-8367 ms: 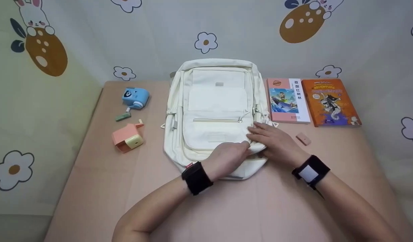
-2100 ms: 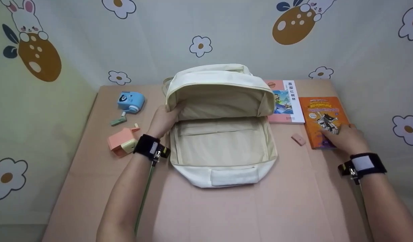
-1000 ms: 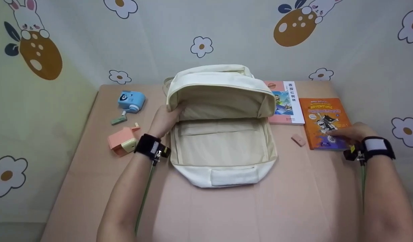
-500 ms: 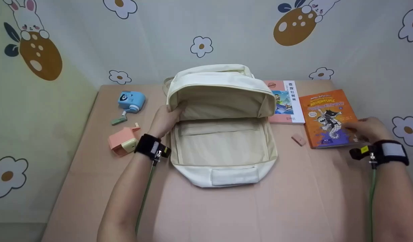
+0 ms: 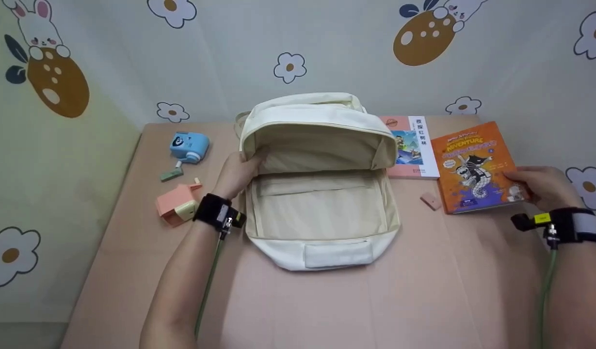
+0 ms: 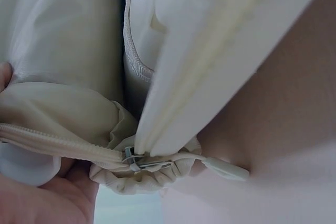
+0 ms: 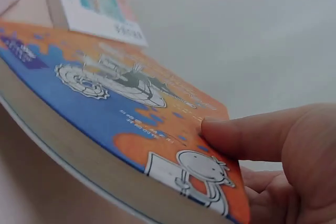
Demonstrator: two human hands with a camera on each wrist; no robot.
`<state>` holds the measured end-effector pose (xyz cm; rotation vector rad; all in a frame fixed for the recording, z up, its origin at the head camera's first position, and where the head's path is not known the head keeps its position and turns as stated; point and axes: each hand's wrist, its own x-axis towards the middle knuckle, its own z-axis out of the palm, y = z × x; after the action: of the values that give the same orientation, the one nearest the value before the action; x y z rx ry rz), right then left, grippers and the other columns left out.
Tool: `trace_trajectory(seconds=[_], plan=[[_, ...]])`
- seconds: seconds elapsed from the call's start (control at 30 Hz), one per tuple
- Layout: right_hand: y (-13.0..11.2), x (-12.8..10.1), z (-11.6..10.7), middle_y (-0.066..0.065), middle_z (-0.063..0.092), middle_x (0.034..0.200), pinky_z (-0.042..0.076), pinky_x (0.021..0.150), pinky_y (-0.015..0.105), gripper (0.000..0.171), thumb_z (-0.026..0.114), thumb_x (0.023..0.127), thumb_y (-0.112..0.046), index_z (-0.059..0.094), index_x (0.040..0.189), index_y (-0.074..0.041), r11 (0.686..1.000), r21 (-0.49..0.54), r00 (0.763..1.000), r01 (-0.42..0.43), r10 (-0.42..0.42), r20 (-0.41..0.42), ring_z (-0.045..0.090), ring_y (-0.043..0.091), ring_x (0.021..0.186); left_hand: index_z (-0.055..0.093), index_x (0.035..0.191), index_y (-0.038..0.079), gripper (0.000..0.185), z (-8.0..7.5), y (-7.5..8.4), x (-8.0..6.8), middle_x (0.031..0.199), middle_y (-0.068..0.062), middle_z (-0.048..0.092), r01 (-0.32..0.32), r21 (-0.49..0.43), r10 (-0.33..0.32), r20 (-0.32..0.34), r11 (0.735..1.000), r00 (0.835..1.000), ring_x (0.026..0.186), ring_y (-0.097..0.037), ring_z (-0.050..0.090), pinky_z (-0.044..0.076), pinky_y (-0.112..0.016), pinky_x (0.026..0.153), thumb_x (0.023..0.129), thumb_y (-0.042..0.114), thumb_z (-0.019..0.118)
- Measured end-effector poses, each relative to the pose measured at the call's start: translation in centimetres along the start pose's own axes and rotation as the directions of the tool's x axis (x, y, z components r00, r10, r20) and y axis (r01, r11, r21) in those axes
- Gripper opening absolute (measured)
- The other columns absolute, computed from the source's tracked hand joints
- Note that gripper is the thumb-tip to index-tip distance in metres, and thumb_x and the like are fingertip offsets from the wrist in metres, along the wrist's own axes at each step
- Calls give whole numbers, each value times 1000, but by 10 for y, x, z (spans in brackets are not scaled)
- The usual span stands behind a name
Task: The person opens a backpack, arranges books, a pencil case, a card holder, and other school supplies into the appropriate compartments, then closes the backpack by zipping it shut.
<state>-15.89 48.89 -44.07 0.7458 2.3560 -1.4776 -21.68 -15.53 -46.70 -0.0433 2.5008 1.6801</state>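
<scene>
A cream backpack (image 5: 322, 213) lies open in the middle of the pink table, its front flap (image 5: 317, 121) folded up and back. My left hand (image 5: 237, 172) grips the flap's left edge; in the left wrist view the zipper (image 6: 144, 162) and cream fabric (image 6: 63, 40) fill the frame above my palm. My right hand (image 5: 540, 186) holds the orange book (image 5: 475, 167) by its near right corner, thumb on the cover, and the book is tilted up off the table. The right wrist view shows my thumb (image 7: 262, 135) on the orange cover (image 7: 121, 103).
A pink-and-white book (image 5: 414, 145) lies flat beside the backpack's right side. A small pink eraser (image 5: 429, 200) sits between backpack and orange book. At the left are a blue sharpener (image 5: 189, 145), a green piece (image 5: 170, 173) and a pink sharpener (image 5: 177, 203). A patterned cloth wall rises behind.
My right hand slid to the orange book's right corner, gripped it and lifted it off the table, tilting it. The left hand still holds the backpack flap open.
</scene>
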Motion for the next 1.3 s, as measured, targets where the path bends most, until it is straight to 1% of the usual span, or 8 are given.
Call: trace_trajectory(seconds=[0.13, 0.47, 0.57, 0.7, 0.8, 1.03, 1.13, 1.3], plan=[[-4, -8, 2, -11, 67, 81, 53, 60, 25, 89, 66, 96, -52, 34, 154, 8, 997, -42, 997, 61, -63, -37, 64, 7, 71, 57, 143, 9, 87, 0, -1, 0, 138, -15, 60, -15, -2, 15, 0, 1000, 1000, 122, -26, 58, 44, -44, 105, 86, 74, 62], [-12, -31, 8, -15, 68, 81, 52, 56, 21, 95, 68, 94, -51, 28, 156, 8, 990, 45, 989, 134, -131, -71, 63, 7, 65, 58, 143, 12, 85, -1, 0, 0, 136, -13, 61, -19, 3, 19, -12, 1000, 1000, 117, -26, 58, 45, -44, 101, 87, 76, 60], [-10, -38, 11, -10, 71, 88, 59, 68, 26, 80, 72, 93, -46, 40, 150, -1, 970, 180, 986, 161, -165, 4, 72, 11, 78, 59, 142, 12, 85, 0, 0, 0, 134, -13, 62, -17, 7, 17, -11, 1000, 1000, 115, -26, 59, 46, -44, 99, 86, 76, 59], [-2, -51, 14, 0, 73, 98, 61, 73, 31, 28, 68, 99, -31, 60, 121, -16, 901, 402, 963, 165, -235, 131, 74, 18, 86, 59, 142, 12, 87, -1, 0, 1, 136, -14, 62, -20, 14, 20, -5, 1000, 1000, 116, -26, 60, 46, -44, 100, 86, 78, 59], [0, -61, 19, 7, 74, 102, 61, 72, 34, 14, 59, 105, -20, 70, 114, -19, 862, 487, 932, 137, -278, 231, 75, 23, 88, 58, 143, 13, 86, -2, 1, 1, 137, -13, 62, -22, 11, 22, -3, 1000, 1000, 118, -25, 60, 46, -44, 101, 86, 77, 59], [-3, -79, 33, 14, 74, 106, 61, 72, 40, 27, 47, 109, -9, 72, 119, -14, 876, 466, 853, 123, -333, 402, 75, 29, 91, 59, 141, 11, 85, -3, 2, 1, 136, -13, 61, -34, 1, 34, 11, 999, 999, 117, -26, 60, 47, -45, 100, 86, 77, 60], [-7, -83, 40, 15, 74, 110, 61, 75, 41, 33, 42, 110, -7, 71, 124, -14, 890, 441, 790, 113, -350, 503, 75, 30, 93, 59, 141, 11, 86, -3, 3, 1, 137, -14, 61, -34, 4, 34, 12, 999, 999, 117, -26, 60, 47, -44, 99, 86, 77, 60], [-15, -82, 63, 15, 72, 117, 59, 82, 42, 37, 37, 110, -5, 67, 130, -12, 916, 396, 638, 65, -343, 690, 74, 30, 100, 58, 142, 11, 87, -2, 4, 0, 137, -15, 60, -28, 9, 28, 4, 1000, 1000, 118, -26, 59, 47, -45, 101, 85, 78, 60]])
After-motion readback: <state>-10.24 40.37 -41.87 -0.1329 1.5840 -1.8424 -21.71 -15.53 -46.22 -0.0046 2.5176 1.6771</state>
